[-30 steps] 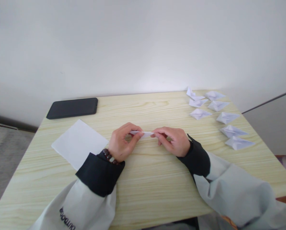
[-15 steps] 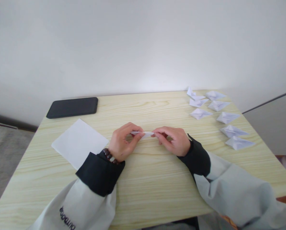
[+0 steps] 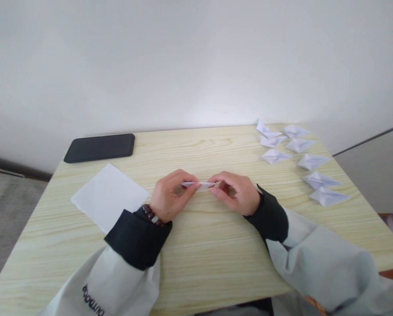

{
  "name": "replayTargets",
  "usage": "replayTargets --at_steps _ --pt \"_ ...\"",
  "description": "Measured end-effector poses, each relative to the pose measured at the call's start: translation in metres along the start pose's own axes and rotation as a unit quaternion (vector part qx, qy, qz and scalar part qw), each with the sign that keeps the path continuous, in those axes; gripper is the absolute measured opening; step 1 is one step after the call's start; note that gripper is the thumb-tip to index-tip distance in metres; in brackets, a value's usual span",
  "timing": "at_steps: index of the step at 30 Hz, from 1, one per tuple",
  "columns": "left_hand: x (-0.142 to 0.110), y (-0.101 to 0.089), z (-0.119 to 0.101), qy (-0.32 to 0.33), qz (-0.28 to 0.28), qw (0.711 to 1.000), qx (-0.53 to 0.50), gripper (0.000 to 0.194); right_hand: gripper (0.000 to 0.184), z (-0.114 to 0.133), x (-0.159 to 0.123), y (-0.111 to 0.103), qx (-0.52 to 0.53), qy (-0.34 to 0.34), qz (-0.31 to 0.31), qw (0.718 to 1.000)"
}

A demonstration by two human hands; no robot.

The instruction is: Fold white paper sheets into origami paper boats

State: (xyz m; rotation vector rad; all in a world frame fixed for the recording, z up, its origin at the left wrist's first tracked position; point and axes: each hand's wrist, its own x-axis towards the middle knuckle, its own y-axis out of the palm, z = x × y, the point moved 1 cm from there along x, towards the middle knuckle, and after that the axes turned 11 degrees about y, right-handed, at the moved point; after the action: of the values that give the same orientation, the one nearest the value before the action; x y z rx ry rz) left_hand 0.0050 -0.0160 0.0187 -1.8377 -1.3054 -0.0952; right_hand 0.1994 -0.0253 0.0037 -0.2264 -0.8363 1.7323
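A small folded piece of white paper (image 3: 204,184) is held up over the middle of the table, seen almost edge-on. My left hand (image 3: 171,193) pinches its left part between thumb and fingers; a beaded bracelet circles that wrist. At the other end, my right hand (image 3: 236,191) has thumb and index finger around the paper's tip, with a small gap visible beside the tip. The fingers cover much of the fold, so its full shape is hidden. Left of my left hand lies a square sheet of white paper (image 3: 109,193), partly under the sleeve.
Several folded white paper shapes (image 3: 328,196) with pointed ends stand in two rows on the table's right side. A black phone (image 3: 100,148) lies at the back left. Behind the pale wooden table (image 3: 212,254) rises a white wall (image 3: 189,66).
My right thumb and index finger have spread slightly apart at the paper's right end, showing more of its tip. My left hand keeps its pinch, hardly moved.
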Motion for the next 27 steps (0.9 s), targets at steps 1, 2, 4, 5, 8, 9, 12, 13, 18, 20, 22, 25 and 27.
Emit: replayTargets --at_steps 1,2,4,5,8,9,12,13,18,20,22,25,27 --pt "0.000 0.000 0.000 0.009 0.003 1.000 -0.008 0.008 0.015 0.000 0.000 0.001 -0.007 -0.005 -0.005 1.000" --pt "0.000 0.000 -0.001 0.017 0.006 1.000 -0.015 0.007 0.013 0.000 0.001 0.001 -0.014 -0.013 -0.006 1.000" --pt "-0.001 0.001 -0.002 0.028 0.009 0.999 -0.025 0.007 0.011 -0.001 0.001 0.003 -0.024 -0.030 -0.007 0.999" --pt "-0.001 0.000 -0.003 0.030 0.009 0.999 -0.028 0.008 0.010 -0.001 0.001 0.003 -0.028 -0.041 -0.007 0.999" --pt "-0.001 0.000 -0.004 0.025 0.005 0.999 -0.033 0.009 0.010 -0.002 0.001 0.004 -0.028 -0.074 -0.002 0.997" --pt "-0.001 0.001 -0.004 0.017 0.003 0.999 -0.037 0.009 0.011 -0.001 0.000 0.003 -0.025 -0.079 -0.002 0.997" --pt "-0.002 0.002 0.000 -0.043 0.003 0.997 -0.066 0.013 0.010 0.000 0.001 0.002 -0.014 -0.063 -0.012 0.998" --pt "-0.002 0.002 0.002 -0.077 0.000 0.994 -0.083 0.015 0.010 0.000 0.001 0.002 -0.010 -0.046 -0.020 0.999" --pt "-0.005 0.003 0.008 -0.177 -0.022 0.974 -0.137 0.025 0.011 0.001 0.001 0.000 0.010 0.022 -0.038 0.999" --pt "-0.005 0.003 0.007 -0.180 -0.016 0.975 -0.128 0.024 0.011 0.001 0.001 0.000 0.012 0.024 -0.033 0.999" --pt "-0.005 0.002 0.006 -0.187 -0.019 0.975 -0.121 0.025 0.011 0.000 0.001 0.000 0.015 0.028 -0.032 0.999" --pt "-0.004 0.002 0.007 -0.211 -0.035 0.965 -0.152 0.029 0.012 -0.002 0.000 0.001 0.044 0.051 -0.038 0.997" --pt "-0.004 0.003 0.008 -0.218 -0.023 0.956 -0.194 0.039 0.012 -0.003 0.000 0.002 0.076 0.067 -0.037 0.994"
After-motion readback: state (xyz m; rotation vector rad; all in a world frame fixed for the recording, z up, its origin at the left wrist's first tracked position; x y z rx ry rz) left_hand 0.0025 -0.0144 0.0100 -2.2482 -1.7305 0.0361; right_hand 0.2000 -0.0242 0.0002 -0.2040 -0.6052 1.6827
